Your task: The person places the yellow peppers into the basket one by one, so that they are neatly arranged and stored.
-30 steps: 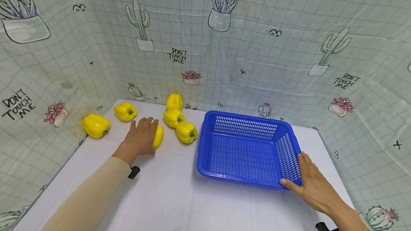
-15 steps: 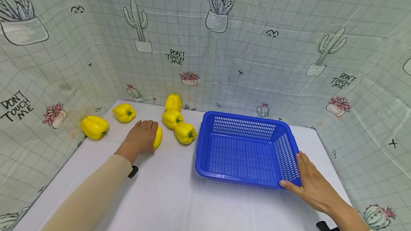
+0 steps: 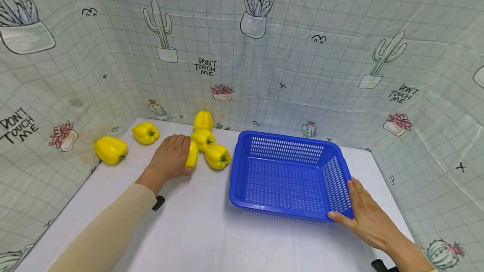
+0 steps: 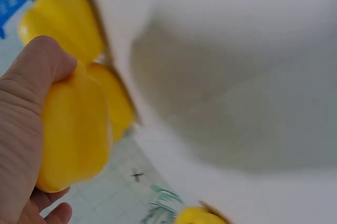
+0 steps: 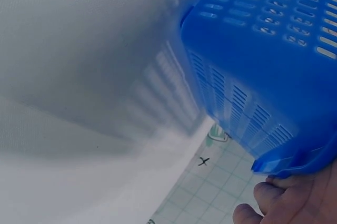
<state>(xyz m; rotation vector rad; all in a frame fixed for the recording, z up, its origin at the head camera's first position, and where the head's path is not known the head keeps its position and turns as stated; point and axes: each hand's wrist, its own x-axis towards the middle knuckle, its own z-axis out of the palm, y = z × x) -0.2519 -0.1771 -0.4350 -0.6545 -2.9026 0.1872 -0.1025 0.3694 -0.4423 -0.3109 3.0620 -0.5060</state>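
My left hand (image 3: 171, 158) grips a yellow bell pepper (image 3: 192, 154). In the left wrist view the thumb presses on one end of this bell pepper (image 4: 76, 129), and the other fingers curl behind it, partly hidden. Two more yellow bell peppers (image 3: 217, 156) (image 3: 203, 139) lie just to its right. At the basket's front right corner, my right hand (image 3: 368, 215) holds the rim of a blue plastic basket (image 3: 293, 216), thumb on top and fingers along the outer side. The right wrist view has the fingers (image 5: 268, 195) below the basket's rim.
Behind the two peppers stands another yellow bell pepper (image 3: 203, 120) by the back wall. Two others (image 3: 145, 132) (image 3: 111, 150) lie at the table's left edge. The white table (image 3: 211, 230) is enclosed by a printed cloth (image 3: 287, 32) at the back and sides.
My left hand has closed its fingers round the bell pepper and moved it slightly up and to the right, towards the other peppers. The right hand stays on the basket.
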